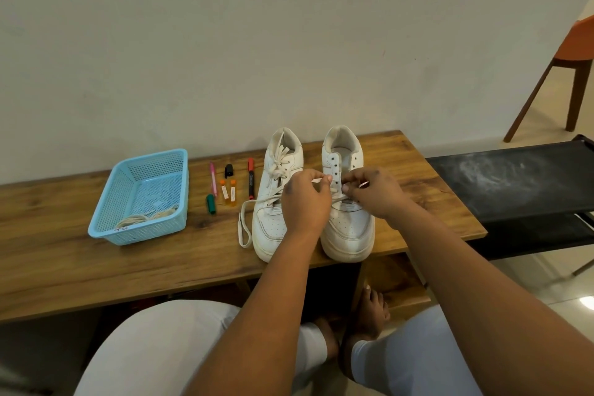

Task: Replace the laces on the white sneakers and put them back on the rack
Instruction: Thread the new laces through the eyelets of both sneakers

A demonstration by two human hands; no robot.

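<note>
while the left hand [305, 199] pinches a lace [318, 179], right hand [374, 191] fingers pinch its other end.

Both forearms bare, reaching forward and inward from the lower edge. Left hand [305, 199] with back up, fingers curled, thumb and forefinger pinching a lace end [318, 180]. Right hand [374, 191] just beside it, back up too, fingers bent down, fingertips [347, 187] pinching the lace. Hands near each other, not touching. Below, two knees in white trousers, bare feet between them.
</note>
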